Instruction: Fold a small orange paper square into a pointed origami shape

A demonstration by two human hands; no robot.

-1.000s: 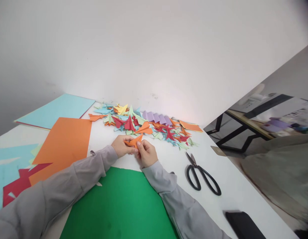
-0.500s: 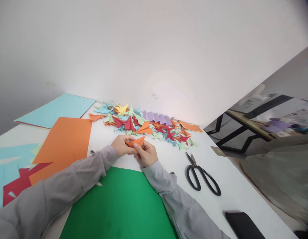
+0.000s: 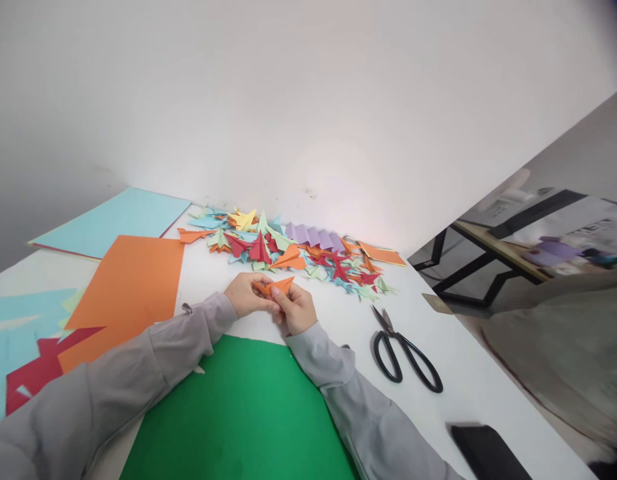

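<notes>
Between both hands is a small orange folded paper plane (image 3: 282, 285), held above the white table. My left hand (image 3: 247, 295) pinches it from the left, its fingers closed around the tail end. On the right side my right hand (image 3: 297, 309) grips it too, the thumb pressed on the upper fold. Parts of the plane are covered by the fingers. Just behind the hands lies a pile of small folded paper planes (image 3: 259, 249) in red, orange, green, blue and yellow. A green sheet (image 3: 238, 407) spreads below my forearms.
Black-handled scissors (image 3: 407, 350) lie open on the right, with a black flat object (image 3: 488, 453) nearer me. A pleated purple paper (image 3: 316, 237) stands by the wall. Orange sheets (image 3: 133, 280), a light blue sheet (image 3: 118, 220) and red scraps (image 3: 33, 373) cover the left side.
The orange paper plane has tilted slightly and shifted a little right and down between my fingers. Both hands keep hold of it; the rest of the table looks the same.
</notes>
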